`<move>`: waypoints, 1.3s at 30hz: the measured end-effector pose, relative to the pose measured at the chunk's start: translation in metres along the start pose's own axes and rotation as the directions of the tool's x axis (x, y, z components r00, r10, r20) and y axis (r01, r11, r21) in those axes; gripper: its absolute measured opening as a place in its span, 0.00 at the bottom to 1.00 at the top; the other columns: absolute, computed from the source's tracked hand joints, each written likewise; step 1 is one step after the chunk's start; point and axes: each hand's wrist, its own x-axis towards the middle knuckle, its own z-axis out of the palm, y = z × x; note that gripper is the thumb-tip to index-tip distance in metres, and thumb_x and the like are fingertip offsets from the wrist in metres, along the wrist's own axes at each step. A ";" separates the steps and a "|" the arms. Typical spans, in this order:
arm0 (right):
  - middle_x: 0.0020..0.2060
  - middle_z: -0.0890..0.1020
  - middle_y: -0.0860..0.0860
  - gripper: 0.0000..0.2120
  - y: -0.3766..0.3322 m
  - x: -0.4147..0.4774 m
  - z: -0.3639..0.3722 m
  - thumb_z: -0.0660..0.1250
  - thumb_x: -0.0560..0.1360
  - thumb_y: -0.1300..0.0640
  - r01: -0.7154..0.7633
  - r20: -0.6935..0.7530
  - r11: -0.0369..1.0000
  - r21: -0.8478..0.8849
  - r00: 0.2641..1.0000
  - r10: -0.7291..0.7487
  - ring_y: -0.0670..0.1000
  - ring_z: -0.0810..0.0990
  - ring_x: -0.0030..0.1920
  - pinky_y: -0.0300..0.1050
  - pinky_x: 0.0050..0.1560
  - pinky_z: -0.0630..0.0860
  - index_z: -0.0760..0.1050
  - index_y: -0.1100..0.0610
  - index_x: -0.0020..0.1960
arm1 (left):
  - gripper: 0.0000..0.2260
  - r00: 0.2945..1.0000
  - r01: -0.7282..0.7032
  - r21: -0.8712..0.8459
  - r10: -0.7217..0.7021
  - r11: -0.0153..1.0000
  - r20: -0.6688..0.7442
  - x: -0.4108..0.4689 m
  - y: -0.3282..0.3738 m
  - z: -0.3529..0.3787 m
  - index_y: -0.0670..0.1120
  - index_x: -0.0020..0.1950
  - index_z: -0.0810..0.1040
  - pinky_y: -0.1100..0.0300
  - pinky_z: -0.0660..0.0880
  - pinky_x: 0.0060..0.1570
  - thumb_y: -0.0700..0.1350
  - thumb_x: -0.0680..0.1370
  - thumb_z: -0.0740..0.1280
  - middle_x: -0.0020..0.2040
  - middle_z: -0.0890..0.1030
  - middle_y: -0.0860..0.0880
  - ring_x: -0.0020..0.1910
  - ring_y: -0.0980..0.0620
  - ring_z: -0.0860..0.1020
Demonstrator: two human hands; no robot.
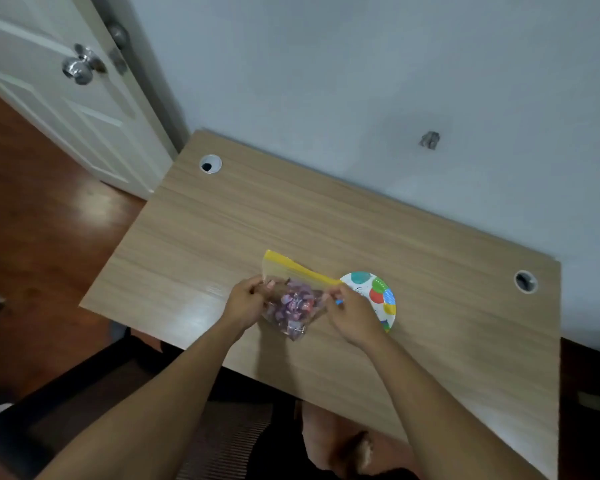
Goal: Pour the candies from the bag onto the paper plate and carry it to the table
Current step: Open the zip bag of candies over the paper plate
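Two bare forearms reach in from the near edge over the wooden desk. Left hand and right hand each pinch a side of the clear bag — fingers closed on the plastic below its yellow zip strip. Candies sit bunched in the bag's lower part, between the hands. Just beside it, the spotted paper plate lies partly hidden behind the right hand. Farther off — two cable holes, the wall, a white door.
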 end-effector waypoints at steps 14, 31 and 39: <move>0.40 0.86 0.46 0.04 -0.047 -0.030 -0.038 0.73 0.77 0.56 0.283 0.087 0.955 -0.088 0.957 -0.276 0.45 0.82 0.39 0.44 0.48 0.79 0.86 0.55 0.48 | 0.15 0.962 -0.258 -0.010 0.257 0.966 0.088 -0.068 0.035 -0.024 0.55 0.41 0.85 0.68 0.73 0.46 0.41 0.85 0.68 0.36 0.81 0.57 0.36 0.61 0.77; 0.43 0.90 0.59 0.13 -0.047 -0.077 -0.064 0.77 0.78 0.56 0.043 0.169 0.888 0.458 0.976 -0.135 0.48 0.89 0.41 0.36 0.43 0.83 0.84 0.66 0.55 | 0.10 0.960 0.083 -0.406 0.036 0.910 0.277 -0.117 0.083 0.031 0.44 0.45 0.79 0.52 0.86 0.50 0.47 0.80 0.74 0.44 0.84 0.40 0.40 0.46 0.85; 0.43 0.90 0.51 0.14 -0.031 -0.080 -0.067 0.74 0.75 0.44 0.042 -0.069 0.947 0.318 0.997 -0.021 0.53 0.89 0.42 0.51 0.45 0.84 0.83 0.55 0.49 | 0.07 0.956 0.155 -0.453 -0.017 0.878 0.294 -0.109 0.088 0.055 0.37 0.48 0.81 0.59 0.86 0.48 0.39 0.83 0.69 0.40 0.84 0.40 0.35 0.51 0.85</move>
